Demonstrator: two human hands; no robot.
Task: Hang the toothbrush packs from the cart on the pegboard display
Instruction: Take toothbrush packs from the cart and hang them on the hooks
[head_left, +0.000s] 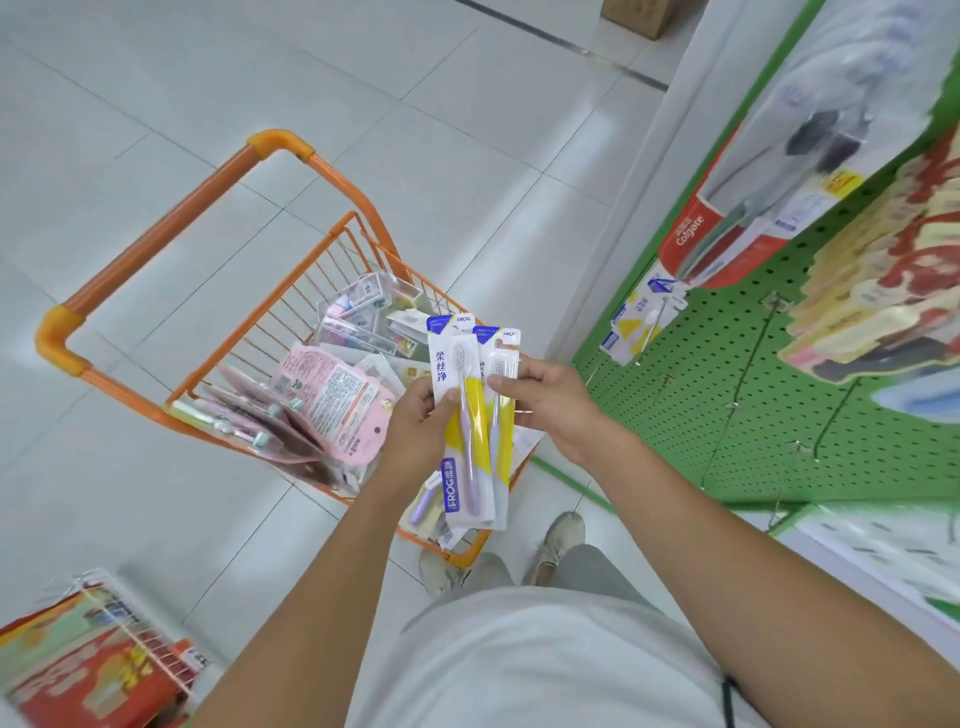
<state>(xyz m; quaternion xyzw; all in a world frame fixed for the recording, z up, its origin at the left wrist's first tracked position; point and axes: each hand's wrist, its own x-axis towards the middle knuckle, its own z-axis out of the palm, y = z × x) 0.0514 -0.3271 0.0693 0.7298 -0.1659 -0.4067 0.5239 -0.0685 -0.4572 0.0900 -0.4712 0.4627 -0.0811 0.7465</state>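
While thumbs pinch, packs (470, 415) seemingly overlap.

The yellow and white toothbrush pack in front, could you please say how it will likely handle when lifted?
The front toothbrush pack probably stays fairly stiff: it stands straight in the left hand. Likely light, held by fingertips. Its glossy blister may be slippery.

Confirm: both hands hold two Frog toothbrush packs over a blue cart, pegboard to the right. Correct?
Not quite. The cart is orange, not blue, as the head view shows. The rest stands: left hand and right hand hold two packs over it, pegboard to the right.
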